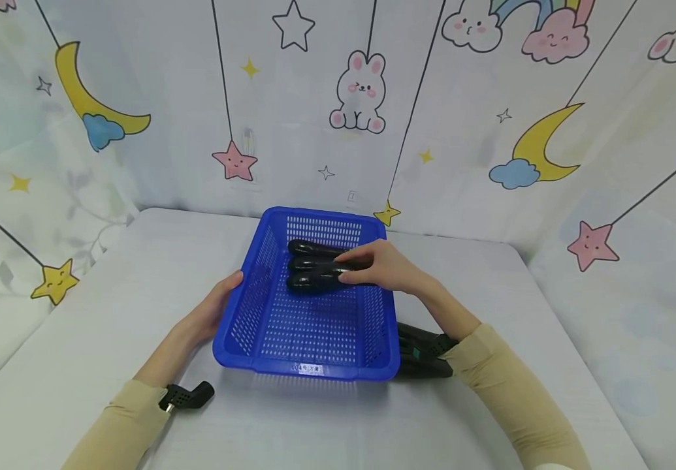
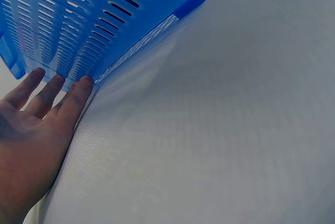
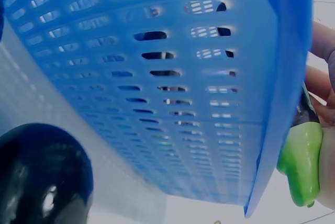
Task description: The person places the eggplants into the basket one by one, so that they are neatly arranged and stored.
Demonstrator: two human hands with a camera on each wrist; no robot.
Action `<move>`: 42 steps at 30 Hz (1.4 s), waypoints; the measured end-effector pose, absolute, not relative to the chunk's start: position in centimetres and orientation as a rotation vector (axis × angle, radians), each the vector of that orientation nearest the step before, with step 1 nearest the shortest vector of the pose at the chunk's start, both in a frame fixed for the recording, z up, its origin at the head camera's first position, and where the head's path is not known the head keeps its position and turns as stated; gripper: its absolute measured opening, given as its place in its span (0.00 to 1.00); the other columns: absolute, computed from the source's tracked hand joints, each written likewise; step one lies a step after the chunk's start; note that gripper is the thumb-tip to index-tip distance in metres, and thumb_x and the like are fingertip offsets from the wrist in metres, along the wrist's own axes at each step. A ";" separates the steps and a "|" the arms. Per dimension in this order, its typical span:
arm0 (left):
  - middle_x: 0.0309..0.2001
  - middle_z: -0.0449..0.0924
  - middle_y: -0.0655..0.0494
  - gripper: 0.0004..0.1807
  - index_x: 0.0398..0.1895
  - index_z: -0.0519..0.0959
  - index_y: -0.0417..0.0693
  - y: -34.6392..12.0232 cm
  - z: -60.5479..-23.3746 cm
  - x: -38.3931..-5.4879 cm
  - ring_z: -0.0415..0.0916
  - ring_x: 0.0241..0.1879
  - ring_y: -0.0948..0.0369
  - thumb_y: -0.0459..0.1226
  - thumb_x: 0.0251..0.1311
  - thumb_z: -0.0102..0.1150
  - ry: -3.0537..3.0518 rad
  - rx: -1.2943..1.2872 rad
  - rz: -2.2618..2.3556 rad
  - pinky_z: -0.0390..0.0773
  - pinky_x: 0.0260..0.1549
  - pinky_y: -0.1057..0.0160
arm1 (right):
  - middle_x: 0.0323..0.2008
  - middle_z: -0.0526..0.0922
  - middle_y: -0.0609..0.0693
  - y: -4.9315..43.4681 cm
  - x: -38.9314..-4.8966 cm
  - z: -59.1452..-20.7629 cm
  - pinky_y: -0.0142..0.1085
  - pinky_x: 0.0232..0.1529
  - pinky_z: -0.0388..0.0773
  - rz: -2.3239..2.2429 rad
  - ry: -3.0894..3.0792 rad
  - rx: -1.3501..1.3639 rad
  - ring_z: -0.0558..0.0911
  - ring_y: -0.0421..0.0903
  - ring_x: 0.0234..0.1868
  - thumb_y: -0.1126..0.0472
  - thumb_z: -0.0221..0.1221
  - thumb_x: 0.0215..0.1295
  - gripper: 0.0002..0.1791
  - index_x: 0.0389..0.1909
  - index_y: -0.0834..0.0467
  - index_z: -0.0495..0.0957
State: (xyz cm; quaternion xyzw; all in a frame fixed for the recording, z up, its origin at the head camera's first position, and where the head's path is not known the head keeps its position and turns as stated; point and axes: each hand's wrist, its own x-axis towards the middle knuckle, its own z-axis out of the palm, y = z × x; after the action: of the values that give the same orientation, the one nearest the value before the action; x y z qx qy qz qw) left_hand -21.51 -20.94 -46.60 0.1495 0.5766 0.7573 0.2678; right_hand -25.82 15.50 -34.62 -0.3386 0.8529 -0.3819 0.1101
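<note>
A blue perforated plastic basket (image 1: 308,336) sits on the table with three dark, glossy eggplants lying side by side toward its far end. My right hand (image 1: 381,266) reaches over the basket's right rim and grips the nearest eggplant (image 1: 311,282), thumb on the near side. The middle eggplant (image 1: 308,264) and the far eggplant (image 1: 311,248) lie just beyond it. In the right wrist view, a green eggplant stem end (image 3: 301,164) shows by the palm. My left hand (image 1: 217,303) touches the basket's left side; its fingers (image 2: 76,101) are extended against the outer wall.
More dark eggplants (image 1: 422,369) lie on the white table (image 1: 167,241) right of the basket, partly under my right forearm. One looms close in the right wrist view (image 3: 44,177). A patterned curtain (image 1: 308,98) stands behind the table and at both sides.
</note>
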 end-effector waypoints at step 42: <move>0.63 0.67 0.37 0.43 0.79 0.40 0.44 -20.8 -46.5 -21.4 0.77 0.54 0.50 0.61 0.72 0.31 1.597 0.392 2.039 0.81 0.50 0.50 | 0.51 0.86 0.48 11.8 -27.5 -31.5 0.39 0.53 0.81 -1.072 2.395 -1.019 0.85 0.43 0.50 0.53 0.71 0.60 0.21 0.54 0.54 0.84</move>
State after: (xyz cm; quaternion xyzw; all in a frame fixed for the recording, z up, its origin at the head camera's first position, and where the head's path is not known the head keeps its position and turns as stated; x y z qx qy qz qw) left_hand -21.40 -20.79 -46.47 0.1444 0.5891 0.7521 0.2579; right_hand -27.49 11.75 -31.52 -0.3571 0.8395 -0.3759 0.1628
